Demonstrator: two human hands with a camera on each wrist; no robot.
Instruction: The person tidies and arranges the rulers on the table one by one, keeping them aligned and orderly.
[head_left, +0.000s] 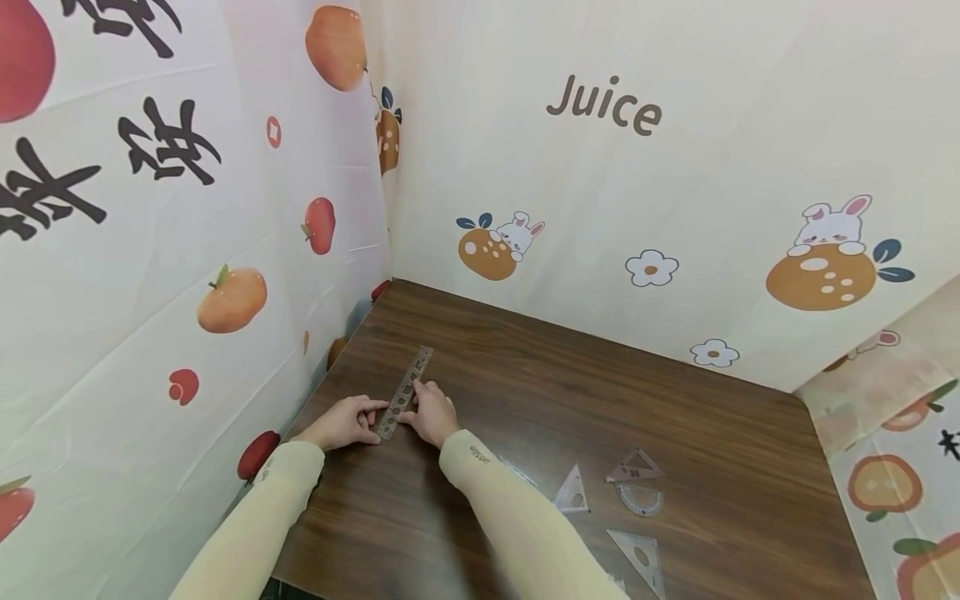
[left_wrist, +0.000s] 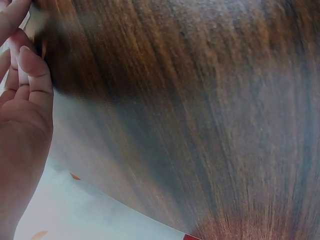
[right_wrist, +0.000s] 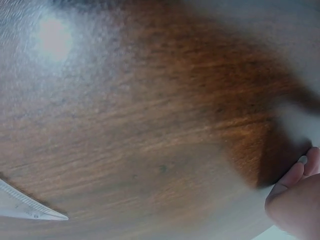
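- Ruler (head_left: pixel 403 396): flat, narrow, translucent, pierced with shaped cut-outs; lying slantwise on the table (head_left: pixel 720 433) between both hands.
- Left hand (head_left: pixel 347 422): thumb and forefinger parted, fingertips at the ruler's near-left edge; not wrapped round it.
- Right hand (head_left: pixel 433 414): thumb and forefinger spread along the opposite edge, likewise not closed round it.
- Head view alone shows three clear triangles (head_left: pixel 628 546) and a curved protractor (head_left: pixel 636 509), right of the right sleeve (head_left: pixel 517 521).
- Right wrist view adds graduation marks on a clear pointed tip (right_wrist: pixel 30 205), plus glare on the wood.
- Left wrist view: streaked wood grain fills most; ruler indistinct.
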